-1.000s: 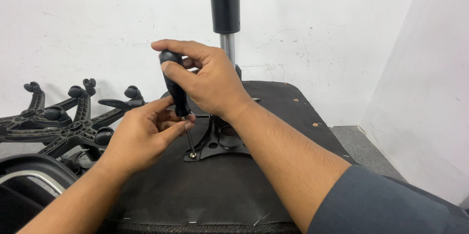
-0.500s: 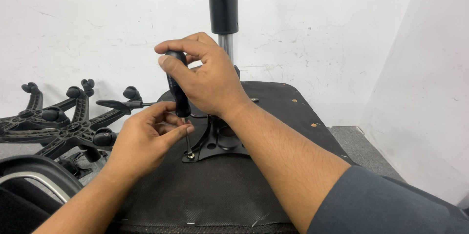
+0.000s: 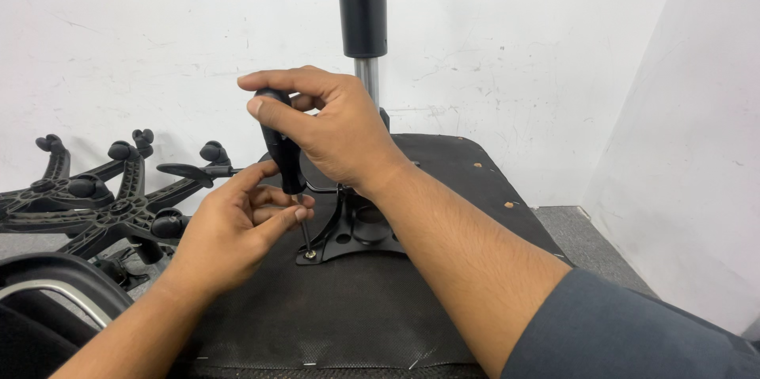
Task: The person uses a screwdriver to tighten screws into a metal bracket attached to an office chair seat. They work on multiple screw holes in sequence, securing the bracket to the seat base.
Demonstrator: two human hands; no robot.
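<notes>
Presently: screwdriver [image 3: 282,149] held near upright over the underside of an upturned chair seat [image 3: 332,308], long axis close to vertical, black handle uppermost and leaning slightly left, thin shaft running down and a little right to a screw [image 3: 309,253] at the front left corner of a black metal mounting plate [image 3: 356,233]. Right hand [image 3: 332,130] clenched around the handle, thumb and forefinger wrapped over its top. Left hand [image 3: 237,229] pinching the shaft just below the handle, fingertips closed on it (steadying grip, tip itself small and partly hidden). Gas cylinder [image 3: 362,15] standing upright from the plate, black sleeve above a bright metal rod. Seat underside covered in dark woven fabric, stapled along the near edge. To the left, a black star-shaped chair base [image 3: 103,205] lying on grey floor [image 3: 570,229]. Behind, white scuffed wall [image 3: 158,47]; second white panel at right. Grey-blue sleeve [image 3: 625,331] on the right arm.
</notes>
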